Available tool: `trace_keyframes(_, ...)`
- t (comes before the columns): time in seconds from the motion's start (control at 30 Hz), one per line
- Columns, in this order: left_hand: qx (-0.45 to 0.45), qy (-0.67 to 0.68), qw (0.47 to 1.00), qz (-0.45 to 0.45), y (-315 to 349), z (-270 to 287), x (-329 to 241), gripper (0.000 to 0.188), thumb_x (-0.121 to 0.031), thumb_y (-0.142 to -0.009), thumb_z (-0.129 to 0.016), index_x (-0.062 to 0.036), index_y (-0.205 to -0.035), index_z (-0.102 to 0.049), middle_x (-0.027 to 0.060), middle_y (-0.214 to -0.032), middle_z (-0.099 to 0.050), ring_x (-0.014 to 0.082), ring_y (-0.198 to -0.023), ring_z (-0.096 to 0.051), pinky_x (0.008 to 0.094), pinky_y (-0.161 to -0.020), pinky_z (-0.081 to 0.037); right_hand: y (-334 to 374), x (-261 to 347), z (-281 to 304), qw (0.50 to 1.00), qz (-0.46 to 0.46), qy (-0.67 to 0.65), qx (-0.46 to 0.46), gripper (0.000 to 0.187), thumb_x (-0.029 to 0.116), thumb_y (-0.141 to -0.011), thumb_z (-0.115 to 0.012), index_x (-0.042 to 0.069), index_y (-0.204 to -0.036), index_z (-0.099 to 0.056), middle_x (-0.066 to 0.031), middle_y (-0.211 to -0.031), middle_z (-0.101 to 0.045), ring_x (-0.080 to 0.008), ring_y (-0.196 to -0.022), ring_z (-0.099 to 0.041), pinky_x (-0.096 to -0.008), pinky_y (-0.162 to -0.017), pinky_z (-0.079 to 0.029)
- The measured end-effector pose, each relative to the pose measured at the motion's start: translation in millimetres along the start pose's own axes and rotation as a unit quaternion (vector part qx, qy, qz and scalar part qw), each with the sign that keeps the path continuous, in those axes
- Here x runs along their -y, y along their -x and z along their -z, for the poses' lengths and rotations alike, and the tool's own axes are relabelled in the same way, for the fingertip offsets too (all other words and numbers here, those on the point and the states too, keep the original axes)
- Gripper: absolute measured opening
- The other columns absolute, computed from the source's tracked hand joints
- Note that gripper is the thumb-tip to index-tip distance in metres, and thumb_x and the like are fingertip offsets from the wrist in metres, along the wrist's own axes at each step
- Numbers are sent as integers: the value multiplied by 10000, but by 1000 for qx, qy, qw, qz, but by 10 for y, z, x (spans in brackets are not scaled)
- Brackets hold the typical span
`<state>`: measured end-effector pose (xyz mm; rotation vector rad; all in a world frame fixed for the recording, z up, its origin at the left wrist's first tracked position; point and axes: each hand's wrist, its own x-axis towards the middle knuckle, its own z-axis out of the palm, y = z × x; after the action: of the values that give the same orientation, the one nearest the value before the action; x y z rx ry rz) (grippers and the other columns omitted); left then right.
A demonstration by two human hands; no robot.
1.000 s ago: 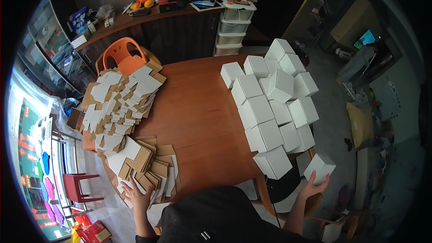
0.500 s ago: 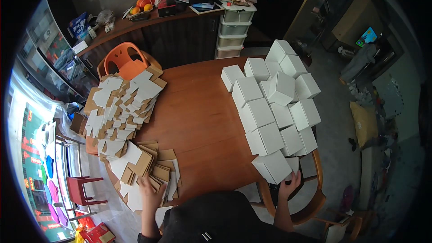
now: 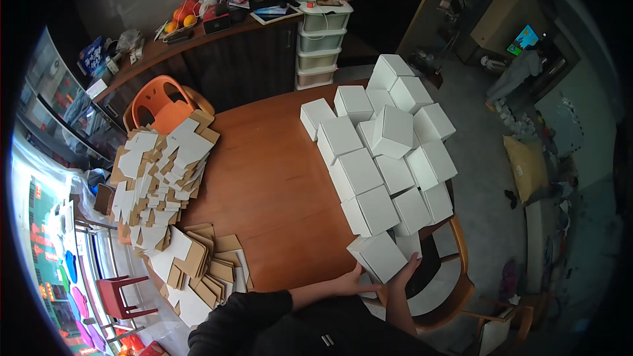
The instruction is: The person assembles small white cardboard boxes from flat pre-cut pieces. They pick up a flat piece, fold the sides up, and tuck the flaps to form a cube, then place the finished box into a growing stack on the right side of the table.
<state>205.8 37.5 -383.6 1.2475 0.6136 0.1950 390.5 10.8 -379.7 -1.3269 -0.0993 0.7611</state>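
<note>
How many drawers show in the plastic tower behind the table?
4, in one stack: top drawer, second drawer, third drawer, lowest visible drawer nearest the table; more may be hidden.

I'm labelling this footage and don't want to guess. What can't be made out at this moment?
All in the head view:
- Insides of the white boxes: hidden by their walls.
- Lower pieces of the flat cardboard pile: covered by those on top.
- Whether the left hand touches the nearest box: too small to settle.
- How firmly the right hand presses: doesn't show.
- Red item, lower left: cut off by the lower edge.
</note>
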Motion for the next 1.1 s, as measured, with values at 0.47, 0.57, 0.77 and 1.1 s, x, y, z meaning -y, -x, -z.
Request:
trace_keyframes(0.47,-64,167,981,70,-395,256,-280,1219,-630,-771,-730,245,-1393,-152,358,-1397,-408,367,-1298,-481,366,-1037,-436,-536,-360,378,963,-65,-95,245,733,604,-1010,-304,92,-1533,-261,-160,-1510,-359,-364,-1359,-403,-507,-1126,-336)
trace_keyframes(0.57,-63,141,985,77,-442,282,-372,1260,-651,-773,-714,261,-1398,-110,377,-1424,-366,392,-1341,-434,369,-1070,-407,-473,-385,342,962,-46,-103,249,729,592,-1014,-273,63,-1515,-292,-165,-1482,-399,-363,-1356,-417,-512,-1108,-373)
trace_keyframes(0.77,-67,36,996,44,-635,225,-108,1269,-753,-804,-590,220,-1451,-96,429,-1523,-120,444,-1466,-194,402,-1176,-252,-210,-568,337,931,141,238,237,666,520,-1005,-382,57,-1482,-335,-174,-1466,-403,-370,-1343,-439,-498,-1104,-397)
trace_keyframes(1.1,-220,25,972,76,1897,1124,-569,883,-609,-960,-504,69,-1491,-313,259,-1569,-282,349,-1470,-267,375,-1197,-220,246,-614,141,828,-341,195,400,543,387,-1014,-490,-33,-1358,-486,-179,-1347,-548,-312,-1271,-513,-399,-1074,-407)
